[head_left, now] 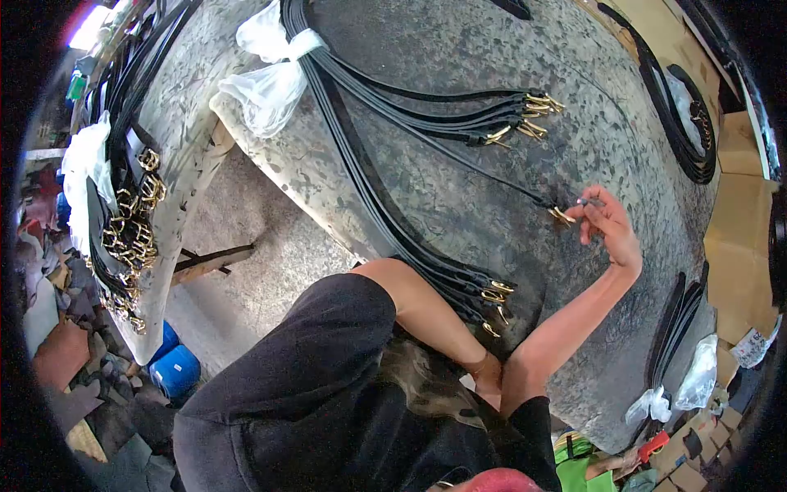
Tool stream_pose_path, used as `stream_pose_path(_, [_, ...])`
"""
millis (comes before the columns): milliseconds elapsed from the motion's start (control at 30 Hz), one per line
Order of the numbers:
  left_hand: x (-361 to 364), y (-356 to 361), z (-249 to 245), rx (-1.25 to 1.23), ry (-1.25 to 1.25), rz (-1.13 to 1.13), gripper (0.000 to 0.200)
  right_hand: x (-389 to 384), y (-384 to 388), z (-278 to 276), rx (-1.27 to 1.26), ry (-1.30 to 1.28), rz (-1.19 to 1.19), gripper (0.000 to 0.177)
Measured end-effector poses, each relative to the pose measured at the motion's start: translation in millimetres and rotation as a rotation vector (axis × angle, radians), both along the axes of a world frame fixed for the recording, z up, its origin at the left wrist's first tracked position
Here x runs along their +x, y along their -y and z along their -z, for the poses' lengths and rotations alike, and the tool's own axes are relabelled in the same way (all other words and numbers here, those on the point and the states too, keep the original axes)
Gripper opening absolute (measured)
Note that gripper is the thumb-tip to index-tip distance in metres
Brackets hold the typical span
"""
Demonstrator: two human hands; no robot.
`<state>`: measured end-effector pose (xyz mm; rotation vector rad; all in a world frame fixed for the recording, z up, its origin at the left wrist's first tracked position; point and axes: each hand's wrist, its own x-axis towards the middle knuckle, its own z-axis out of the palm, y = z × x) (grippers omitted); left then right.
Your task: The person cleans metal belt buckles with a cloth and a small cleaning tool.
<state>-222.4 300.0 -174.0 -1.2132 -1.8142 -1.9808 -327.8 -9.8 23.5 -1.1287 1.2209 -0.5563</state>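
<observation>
My right hand point(608, 223) is raised over the work surface, with thumb and fingers pinched around a tiny dark piece point(584, 202) too small to name. Just left of those fingertips lies the gold buckle point(561, 216) of a single black belt point(484, 175), set apart from the others. That belt runs back to a bundle of black belts point(348, 152) wrapped in clear plastic point(307, 44). The bundle's other gold buckles fan out in a far group point(537, 111) and a near group point(497, 295). My left hand point(489, 385) is mostly hidden behind my right forearm, its fingers unseen.
More belts with gold buckles point(127, 238) hang over the left edge. Coiled belts point(689, 123) and another plastic-tied bundle point(674, 328) lie on the right, beside cardboard point(742, 238). Blue containers point(175, 371) and scraps point(61, 353) are below left. A co-worker's hand point(627, 463) shows at bottom right.
</observation>
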Motion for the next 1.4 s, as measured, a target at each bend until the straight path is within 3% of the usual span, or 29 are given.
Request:
stream_pose_path(167, [12.4,2.5,-4.6,-0.255,0.106,-0.109,0.053,-7.3,-4.2,3.6,-0.099,0.009,0.158,0.014])
stream_pose_path(200, [33.2,46.4,-55.2,-0.096,0.217,0.016,0.045,-7.0,-1.6,3.5,-0.178,0.074,0.146,0.019])
stream_pose_path(233, [32.9,41.0,-42.0,-0.100,0.230,0.013,0.045,-1.7,2.1,4.7,-0.181,0.088,0.144,0.019])
stream_pose_path(300, [23.2,21.7,-21.3,-0.392,0.119,-0.061,0.051,11.3,5.7,-1.2,-0.323,0.274,0.256,0.024])
stream_pose_path(333, [19.1,14.3,-20.6,-0.382,0.099,-0.039,0.051,18.7,6.8,-3.1,-0.321,0.322,0.316,0.027])
stream_pose_path(400, [28.2,22.9,-36.1,-0.343,0.027,-0.230,0.050,45.2,14.0,-7.4,-0.340,0.487,0.335,0.020])
stream_pose_path(433, [36.3,22.3,-37.9,-0.331,-0.001,-0.196,0.050,60.8,15.6,-13.6,-0.244,0.525,0.441,0.024])
stream_pose_path(500, [56.5,30.5,-35.4,-1.107,-0.670,-0.932,0.046,74.1,28.3,5.7,-0.239,0.770,0.299,0.022])
stream_pose_path(533, [59.0,50.5,-54.8,-0.738,-0.278,-0.619,0.038,85.8,29.2,6.6,-0.207,0.708,0.354,0.018])
stream_pose_path(933, [46.1,54.0,-68.3,-1.059,-0.588,-0.435,0.030,93.3,16.9,57.4,-0.046,0.890,0.646,0.006])
stream_pose_path(1067, [39.7,47.5,-61.4,-0.952,-0.363,-0.308,0.030,89.1,5.4,80.2,-0.136,0.998,0.731,0.008])
stream_pose_path(1167, [33.3,28.6,-36.6,-1.149,-0.560,-0.367,0.029,94.1,-0.6,81.7,-0.238,0.988,0.758,0.010])
stream_pose_path(1233, [39.0,16.9,-22.6,-0.639,-0.253,-0.482,0.019,96.6,-0.4,83.8,-0.294,0.992,0.748,0.011])
stream_pose_path(1267, [41.9,21.8,-23.7,-0.647,-0.266,-0.476,0.019,96.7,-0.4,84.1,-0.303,1.003,0.747,0.012])
stream_pose_path(1333, [46.8,36.2,-23.5,-1.098,-1.054,-1.133,0.039,97.1,-1.4,83.7,-0.326,1.012,0.744,0.012])
stream_pose_path(1400, [49.1,45.2,-27.3,-1.040,-0.976,-1.060,0.038,98.3,-2.0,82.6,-0.329,0.985,0.754,0.012])
